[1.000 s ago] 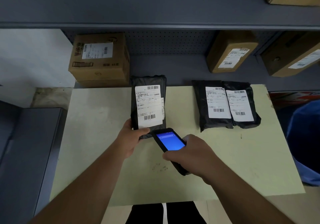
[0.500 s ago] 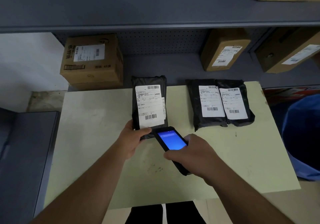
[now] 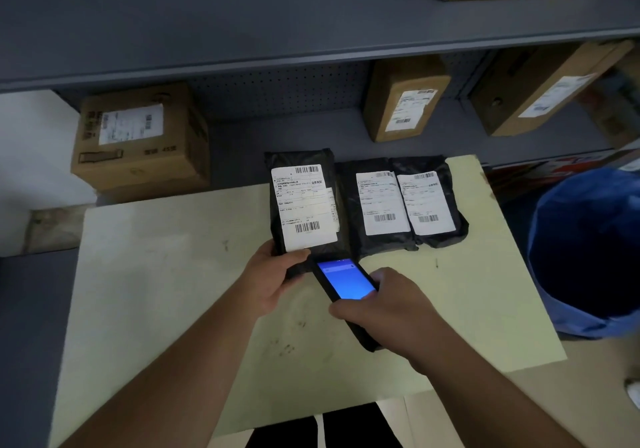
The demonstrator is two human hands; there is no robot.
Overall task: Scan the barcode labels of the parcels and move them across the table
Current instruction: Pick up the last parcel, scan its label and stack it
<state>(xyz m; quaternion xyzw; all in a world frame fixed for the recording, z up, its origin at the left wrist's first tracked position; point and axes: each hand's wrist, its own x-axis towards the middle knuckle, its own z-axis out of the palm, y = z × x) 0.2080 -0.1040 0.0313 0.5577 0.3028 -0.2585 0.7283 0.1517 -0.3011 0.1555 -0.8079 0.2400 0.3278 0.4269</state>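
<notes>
Matte pale table (image 3: 145, 274): left hand (image 3: 268, 279) fingers grip crinkly black polybag parcel (image 3: 303, 202), right hand (image 3: 388, 305) w/ slab scanner (image 3: 346, 283).

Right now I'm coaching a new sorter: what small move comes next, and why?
Probably set the held parcel down against the two parcels on the table: the left hand has it beside them, and the scanner in the right hand already faces its label.

Worktop (image 3: 145, 274) bare at left and front; two parcels (image 3: 401, 205) block the right rear, shelf (image 3: 277, 49) overhangs, blue bin (image 3: 588, 250) flanks right.
</notes>
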